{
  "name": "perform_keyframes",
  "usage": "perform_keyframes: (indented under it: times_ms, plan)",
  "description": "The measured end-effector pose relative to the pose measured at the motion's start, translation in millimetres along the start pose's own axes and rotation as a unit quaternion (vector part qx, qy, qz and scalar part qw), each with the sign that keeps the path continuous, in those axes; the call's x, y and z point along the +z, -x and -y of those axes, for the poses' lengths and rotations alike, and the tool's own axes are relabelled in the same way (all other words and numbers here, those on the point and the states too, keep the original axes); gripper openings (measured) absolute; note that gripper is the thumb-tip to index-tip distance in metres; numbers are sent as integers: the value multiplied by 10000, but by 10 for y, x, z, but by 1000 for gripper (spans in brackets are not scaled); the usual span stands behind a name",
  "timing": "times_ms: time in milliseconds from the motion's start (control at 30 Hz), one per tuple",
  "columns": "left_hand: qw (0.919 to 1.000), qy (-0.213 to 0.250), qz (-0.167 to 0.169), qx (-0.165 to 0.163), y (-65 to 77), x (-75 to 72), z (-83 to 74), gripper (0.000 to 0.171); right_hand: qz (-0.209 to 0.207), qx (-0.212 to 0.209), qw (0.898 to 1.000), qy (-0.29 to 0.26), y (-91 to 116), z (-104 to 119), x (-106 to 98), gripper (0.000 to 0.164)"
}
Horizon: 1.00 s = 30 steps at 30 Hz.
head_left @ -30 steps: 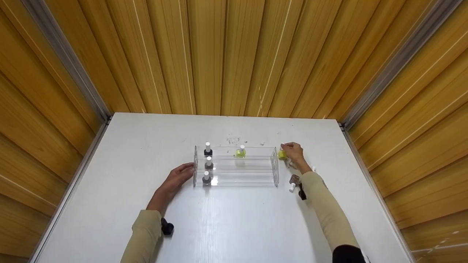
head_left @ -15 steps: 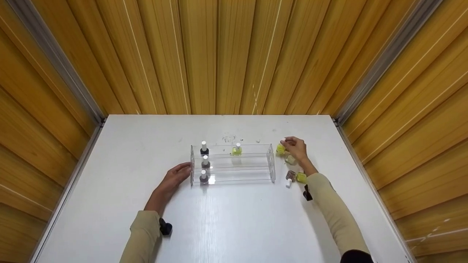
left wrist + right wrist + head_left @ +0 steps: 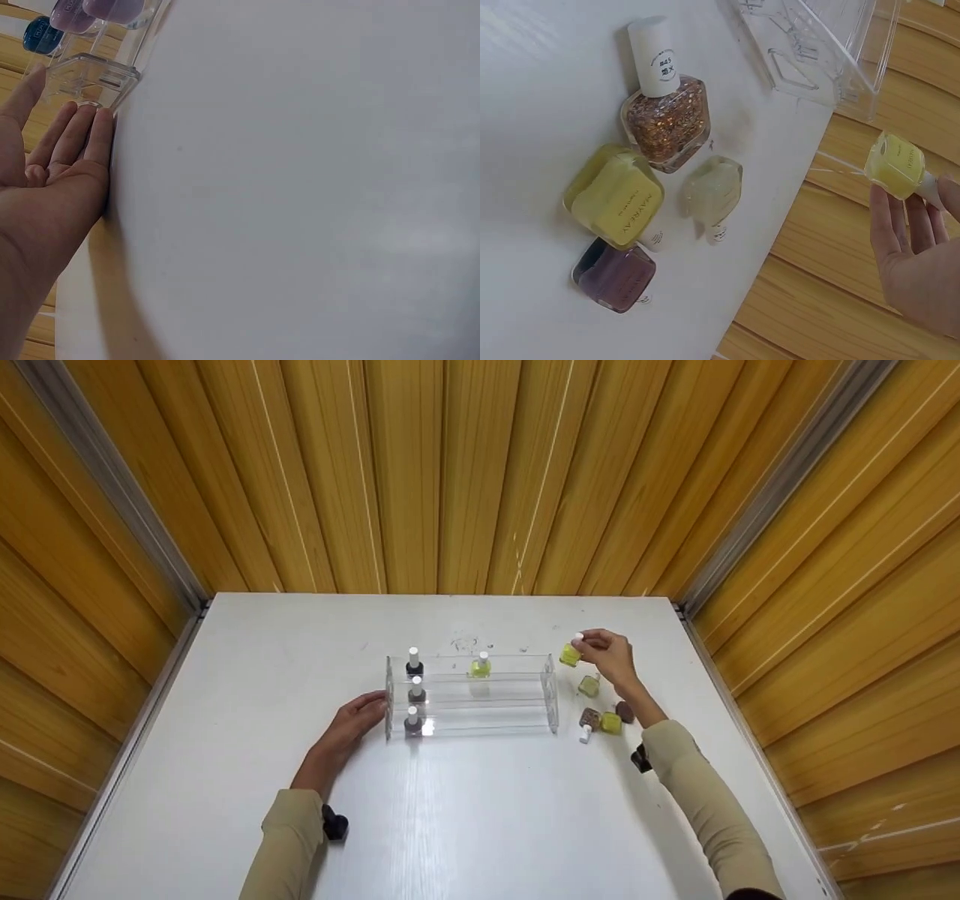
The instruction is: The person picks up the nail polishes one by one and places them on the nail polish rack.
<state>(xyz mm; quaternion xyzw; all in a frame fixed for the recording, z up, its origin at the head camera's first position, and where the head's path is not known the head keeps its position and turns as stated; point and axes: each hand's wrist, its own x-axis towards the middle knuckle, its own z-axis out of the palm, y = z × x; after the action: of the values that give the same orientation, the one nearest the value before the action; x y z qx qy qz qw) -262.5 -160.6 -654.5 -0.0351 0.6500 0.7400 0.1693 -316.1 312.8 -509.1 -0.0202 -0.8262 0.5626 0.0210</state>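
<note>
My right hand (image 3: 611, 655) pinches a yellow nail polish bottle (image 3: 570, 654) by its white cap, raised right of the rack; in the right wrist view the bottle tilts, glass end outward. A clear acrylic three-tier rack (image 3: 495, 706) stands mid-table. Fingers of my left hand (image 3: 358, 724) lie nearly straight against its left end panel. At the rack's left, one dark nail polish bottle stands on each tier: back (image 3: 414, 668), middle (image 3: 416, 694) and front (image 3: 412, 725). Another yellow nail polish bottle (image 3: 480, 668) stands on the back tier, near the middle.
Right of the rack lie loose nail polish bottles: copper glitter (image 3: 667, 124), yellow (image 3: 615, 196), dark purple (image 3: 615, 276) and pale cream (image 3: 714, 187). The white table (image 3: 480, 825) meets wood-look panels (image 3: 420, 480) at the back. Small dark marks dot the tabletop behind the rack.
My right hand has lifted the yellow nail polish bottle from beside the rack's right end, up and slightly back. Loose bottles under that arm have come into sight. My left hand stays at the rack.
</note>
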Motion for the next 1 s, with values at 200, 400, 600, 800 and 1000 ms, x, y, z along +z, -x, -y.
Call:
perform_keyframes:
  times_ms: [200, 400, 600, 800, 1000]
  plan:
    - [9999, -149, 10, 37, 25, -1, -9, 54, 291, -267, 9989, 254, 49, 50, 128, 37]
    - [9998, -126, 33, 125, 30, 1, -10, 54, 595, -559, 9962, 289, 36, 8, 333, 35]
    - [9998, -35, 61, 166, 20, -3, -13, 55, 1119, -847, 9900, 159, 63, -42, 589, 33]
    - [9999, -55, 84, 120, 24, -4, -16, 54, 1330, -1036, 9849, 392, 109, -41, 845, 29]
    - [9998, -51, 41, 174, 6, 12, -14, 53, 1512, -1298, 9792, 386, 167, -80, 1041, 27]
